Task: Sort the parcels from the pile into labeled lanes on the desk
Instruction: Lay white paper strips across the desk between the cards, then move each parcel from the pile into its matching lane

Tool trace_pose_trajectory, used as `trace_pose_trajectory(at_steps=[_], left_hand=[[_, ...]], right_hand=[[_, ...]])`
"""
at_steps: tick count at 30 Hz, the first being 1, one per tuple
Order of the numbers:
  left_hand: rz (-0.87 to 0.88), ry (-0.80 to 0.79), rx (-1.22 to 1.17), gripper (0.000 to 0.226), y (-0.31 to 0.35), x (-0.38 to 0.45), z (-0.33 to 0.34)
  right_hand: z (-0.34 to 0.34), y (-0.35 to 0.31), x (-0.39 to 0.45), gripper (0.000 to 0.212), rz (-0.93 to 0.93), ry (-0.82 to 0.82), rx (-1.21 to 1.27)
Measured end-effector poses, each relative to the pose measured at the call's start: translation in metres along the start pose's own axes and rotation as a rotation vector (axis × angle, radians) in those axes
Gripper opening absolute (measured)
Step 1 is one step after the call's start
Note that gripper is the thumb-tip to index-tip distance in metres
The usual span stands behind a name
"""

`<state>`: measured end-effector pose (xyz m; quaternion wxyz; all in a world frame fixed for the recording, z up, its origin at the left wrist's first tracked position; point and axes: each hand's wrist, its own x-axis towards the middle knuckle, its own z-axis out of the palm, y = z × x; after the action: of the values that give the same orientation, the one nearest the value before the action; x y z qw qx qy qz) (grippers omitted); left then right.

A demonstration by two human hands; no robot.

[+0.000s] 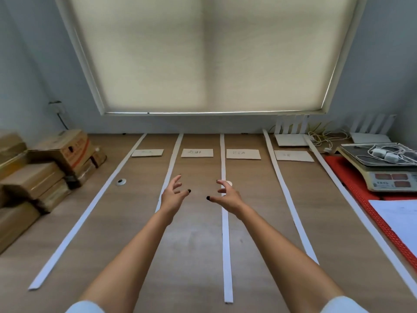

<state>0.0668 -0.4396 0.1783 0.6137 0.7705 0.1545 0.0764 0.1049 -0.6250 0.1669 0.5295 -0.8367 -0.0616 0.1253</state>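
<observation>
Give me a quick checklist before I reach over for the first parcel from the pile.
1. Left hand free: ok, fingers spread, holding nothing.
2. Right hand free: ok, holding nothing.
3. Parcel pile present: ok, stacked at the desk's left edge.
4. Lane strips laid: ok, white strips mark four lanes.
5. Label cards in place: ok, one per lane.
6. Label writing legible: cannot tell, too faint.

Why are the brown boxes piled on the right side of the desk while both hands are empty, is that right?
Not quite. The head view shows the brown boxes piled on the left side of the desk, not the right. The right side holds a weighing scale. The rest is right: the left hand and right hand are both empty.
</observation>
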Motion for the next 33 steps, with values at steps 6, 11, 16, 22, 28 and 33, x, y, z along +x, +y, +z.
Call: trace_pose_trajectory(at_steps=[6,11,16,22,28,33], left_hand=[[-0.042,-0.011,0.017,0.058,-0.025,-0.011,-0.04],[-0.06,-0.031,0.006,0.058,-0.049,-0.006,-0.089],[-0.054,-0.065,0.023,0.057,-0.072,0.012,-0.165],[-0.05,-0.075,0.028,0.056,-0.099,0.025,-0.27],[-0.068,-0.053,0.008,0.056,-0.114,0.036,-0.333],[-0.078,-0.011,-0.005,0.053,-0.115,0.049,-0.362]], right_hand=[[0.043,-0.009,-0.007,0.073,0.029,-0.024,0.047],[0.092,-0.027,-0.004,0.075,0.046,-0.026,0.048],[0.168,-0.057,0.0,0.076,0.062,0.0,0.054],[0.273,-0.1,-0.007,0.075,0.067,-0.023,0.07],[0.333,-0.132,-0.001,0.073,0.058,-0.053,0.077],[0.357,-0.153,0.02,0.073,0.006,-0.083,0.077]])
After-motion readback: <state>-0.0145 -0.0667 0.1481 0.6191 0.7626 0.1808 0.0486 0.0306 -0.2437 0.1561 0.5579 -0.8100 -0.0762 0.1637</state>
